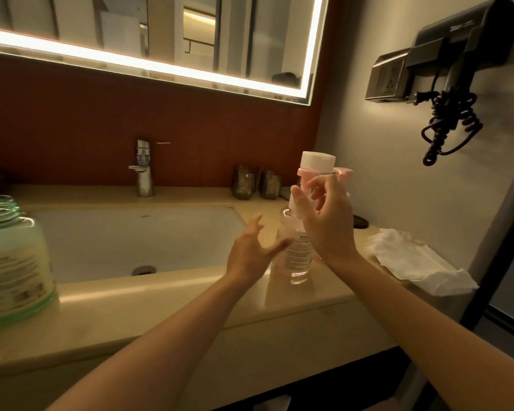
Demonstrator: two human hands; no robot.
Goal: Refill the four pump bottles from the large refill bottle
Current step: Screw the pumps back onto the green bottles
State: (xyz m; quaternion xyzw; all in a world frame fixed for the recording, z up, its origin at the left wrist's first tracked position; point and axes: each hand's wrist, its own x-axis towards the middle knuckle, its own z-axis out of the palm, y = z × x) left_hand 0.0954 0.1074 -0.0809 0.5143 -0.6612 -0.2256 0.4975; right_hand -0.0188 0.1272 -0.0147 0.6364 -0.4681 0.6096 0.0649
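White is seen on the sink (137,241), beige on the counter (161,307), dark red-brown on the wall (72,114) behind the sink. Left of the sink, a green-tinted jar (12,262) is banded by a pale label lined with print. Right of the sink, a clear bottle (297,262) is tinted pink; a cap (317,161) and a cloth (413,262) are coloured white.

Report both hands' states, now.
Left hand: open, fingers spread at the clear bottle.
Right hand: fingers curled by the white-capped bottle; grip cannot be told.

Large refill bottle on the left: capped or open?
Open. The large refill bottle shows bare neck threads and an uncovered mouth; no cap sits on it.
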